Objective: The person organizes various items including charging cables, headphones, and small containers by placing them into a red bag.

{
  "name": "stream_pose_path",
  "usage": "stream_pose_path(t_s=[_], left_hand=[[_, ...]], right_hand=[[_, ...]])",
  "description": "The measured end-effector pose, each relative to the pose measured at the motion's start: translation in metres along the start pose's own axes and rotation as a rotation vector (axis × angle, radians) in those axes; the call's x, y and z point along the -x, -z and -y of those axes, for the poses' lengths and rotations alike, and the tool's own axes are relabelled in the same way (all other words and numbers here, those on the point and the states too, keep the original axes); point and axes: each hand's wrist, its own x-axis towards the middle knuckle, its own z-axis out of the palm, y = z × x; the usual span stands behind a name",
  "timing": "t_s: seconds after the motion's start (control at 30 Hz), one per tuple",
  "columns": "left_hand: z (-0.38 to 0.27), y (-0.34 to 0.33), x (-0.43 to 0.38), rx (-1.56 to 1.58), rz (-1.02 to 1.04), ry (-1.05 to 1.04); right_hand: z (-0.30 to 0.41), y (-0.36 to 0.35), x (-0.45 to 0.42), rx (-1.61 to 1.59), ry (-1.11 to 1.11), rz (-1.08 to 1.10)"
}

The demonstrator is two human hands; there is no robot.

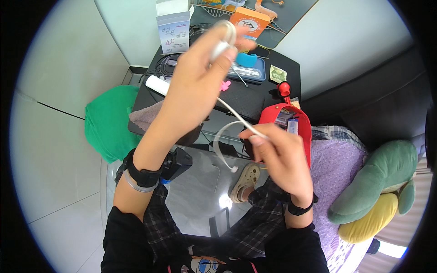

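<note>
My left hand (196,80) is raised over the black table and shut on a white cable (235,112). Part of the cable loops around its fingers, and a blurred white piece, perhaps a plug (219,50), sits by the thumb. From there a length runs taut down to my right hand (283,158), which pinches it between thumb and fingers. Beyond that grip the cable's flat tail curves down in the air and ends in a small white connector (234,169). The right hand is just in front of a red open bin (309,136) and partly covers it.
On the black table (293,68) are a blue case (261,70), a white tube (157,85), a banknote (278,74), a red scoop (284,89) and boxes, one orange (251,22). A green cloth (111,119) is at left. Plush cushions (379,181) lie on the bed at right.
</note>
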Motion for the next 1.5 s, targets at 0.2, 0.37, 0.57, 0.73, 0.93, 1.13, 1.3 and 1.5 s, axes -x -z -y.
stream_pose_path(t_s=[0.2, 0.37, 0.57, 0.73, 0.93, 1.13, 1.3, 1.5], left_hand=[[-0.005, -0.011, 0.012, -0.154, 0.33, 0.116], [-0.022, -0.005, 0.011, -0.056, 0.678, 0.36], [-0.026, -0.025, 0.019, 0.564, 0.69, 0.463], [-0.03, -0.023, 0.02, 0.967, 0.612, 0.54], [-0.027, -0.022, 0.015, 1.429, 0.335, 0.576], [-0.02, -0.025, 0.011, 1.163, 0.089, 0.234], [-0.02, -0.026, 0.014, 0.409, 0.093, 0.061], [-0.025, -0.022, 0.017, 0.077, 0.448, 0.391]], right_hand=[[-0.002, 0.028, 0.005, -0.095, 0.035, -0.335], [-0.013, 0.034, 0.002, -0.246, 0.057, -0.431], [-0.026, 0.032, -0.006, -0.166, 0.039, -0.536], [-0.024, 0.029, -0.009, -0.061, -0.029, -0.474], [-0.017, 0.009, -0.009, 0.301, 0.104, -0.331], [-0.012, -0.006, -0.003, 0.39, 0.246, -0.104], [-0.003, -0.003, 0.001, 0.321, 0.263, -0.114], [-0.005, 0.033, 0.004, 0.343, 0.231, -0.252]])
